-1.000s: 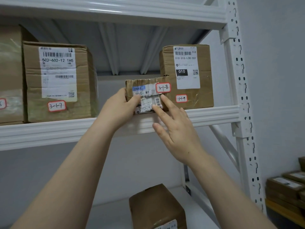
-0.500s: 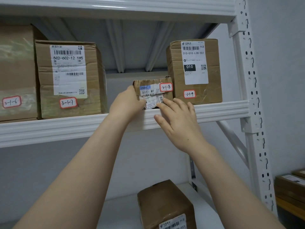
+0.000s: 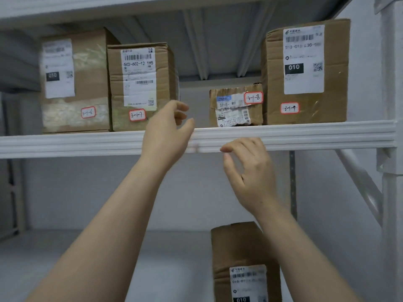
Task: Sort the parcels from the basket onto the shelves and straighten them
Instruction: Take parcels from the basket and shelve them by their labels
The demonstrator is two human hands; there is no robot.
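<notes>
A small cardboard parcel (image 3: 236,107) tagged 3-1-8 stands on the white shelf (image 3: 305,136), touching the tall parcel (image 3: 305,73) tagged 3-1-9 on its right. My left hand (image 3: 168,131) hovers in front of the shelf edge, left of the small parcel, fingers loosely curled and holding nothing. Lower down, my right hand (image 3: 250,168) hangs below the shelf edge, relaxed and empty. Two more parcels stand at the left: one tagged 3-1-7 (image 3: 139,86) and one tagged 3-1-6 (image 3: 74,81).
A white upright post (image 3: 390,149) with a diagonal brace bounds the rack on the right. On the lower shelf (image 3: 109,258) stands another labelled cardboard parcel (image 3: 242,262). A gap lies between parcels 3-1-7 and 3-1-8.
Both hands have let go of the small parcel and drawn back from it, the right one dropping below the shelf edge. The view has shifted left.
</notes>
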